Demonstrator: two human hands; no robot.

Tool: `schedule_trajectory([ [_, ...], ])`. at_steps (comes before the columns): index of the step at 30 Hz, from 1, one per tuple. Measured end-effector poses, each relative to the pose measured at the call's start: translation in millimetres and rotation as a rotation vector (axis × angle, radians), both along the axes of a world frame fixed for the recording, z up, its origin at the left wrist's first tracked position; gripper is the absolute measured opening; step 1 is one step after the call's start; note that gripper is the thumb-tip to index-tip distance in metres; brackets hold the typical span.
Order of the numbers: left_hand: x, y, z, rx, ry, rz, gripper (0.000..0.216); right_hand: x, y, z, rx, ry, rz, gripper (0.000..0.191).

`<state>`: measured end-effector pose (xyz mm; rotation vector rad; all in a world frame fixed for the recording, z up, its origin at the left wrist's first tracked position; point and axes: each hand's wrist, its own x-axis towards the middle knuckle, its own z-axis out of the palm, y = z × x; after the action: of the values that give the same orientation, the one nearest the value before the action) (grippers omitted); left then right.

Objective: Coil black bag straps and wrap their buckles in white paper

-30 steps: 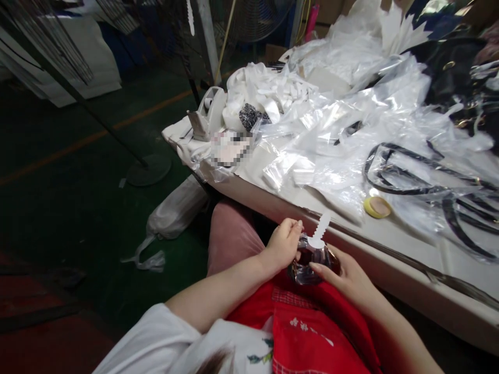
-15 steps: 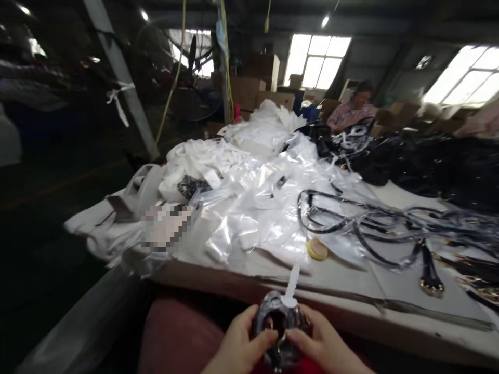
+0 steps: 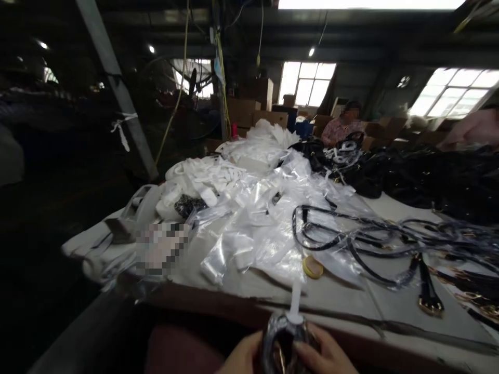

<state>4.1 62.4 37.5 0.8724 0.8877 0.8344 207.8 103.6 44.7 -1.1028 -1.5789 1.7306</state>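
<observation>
Low in the head view, a coiled black strap [image 3: 268, 340] in clear plastic wrap sits between my hands, with a gold-coloured metal part showing inside the coil. From its top a white strip [image 3: 296, 301] sticks up. My left hand [image 3: 245, 357] is closed on the coil's left side; its fingertips are mostly hidden. On the other side my right hand [image 3: 327, 352] grips the coil, thumb over its front. The table's front edge lies just beyond both hands. Nearest on the tabletop is a yellow roll of tape [image 3: 312, 267].
Plastic-wrapped black straps [image 3: 331, 244] spread over the table's right part. Clear plastic bags [image 3: 268, 234] and white pieces [image 3: 210, 174] heap up in the middle. Black bags [image 3: 421, 169] pile at the back right, near a seated person [image 3: 341, 127]. A slanted metal pole [image 3: 117, 93] rises at left.
The view has tilted up, so my hands and the coil appear lower. My left thumb, earlier visible at the coil's front, is now out of sight. Both hands still hold the coil.
</observation>
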Motion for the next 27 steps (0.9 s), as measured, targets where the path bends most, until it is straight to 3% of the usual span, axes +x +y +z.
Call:
schedule_trajectory([
  [1, 2.2, -0.8, 10.3, 0.016, -0.071, -0.020, 0.064, 1.9, -2.6, 11.6, -0.004, 0.002, -0.073, 0.055],
  [4, 8.5, 4.7, 32.5, -0.057, -0.175, 0.153, 0.057, 4.1, 1.3, 36.9, -0.054, -0.059, -0.110, 0.050],
  [8, 16.3, 15.0, 41.2, -0.213, -0.288, 0.353, 0.051, -2.2, 12.9, 43.2, -0.117, -0.015, -0.068, 0.044],
  [11, 17.0, 18.9, 41.9, -0.197, -0.290, 0.439, 0.048, -8.6, 17.3, 44.0, -0.025, -0.046, -0.070, 0.040],
  [16, -0.8, 27.5, 39.5, 0.036, -0.034, 0.375, 0.049, -15.4, 30.2, 48.3, 0.161, -0.206, -0.027, 0.036],
  [20, -20.4, 28.5, 43.0, 0.202, 0.080, 0.166, 0.057, -22.5, 31.8, 55.1, 0.146, -0.182, 0.032, 0.036],
  [23, -34.3, 27.4, 32.5, 0.245, 0.062, 0.054, 0.069, -21.9, 42.9, 60.5, 0.116, -0.155, 0.047, 0.033],
  [25, -42.5, 31.9, 16.7, 0.261, 0.188, 0.150, 0.074, -12.2, 71.5, 72.7, 0.121, -0.198, -0.030, 0.032],
  [27, -47.8, 39.5, 2.0, 0.323, 0.279, 0.281, 0.073, 7.0, 118.1, 100.6, 0.156, -0.235, -0.200, 0.034],
])
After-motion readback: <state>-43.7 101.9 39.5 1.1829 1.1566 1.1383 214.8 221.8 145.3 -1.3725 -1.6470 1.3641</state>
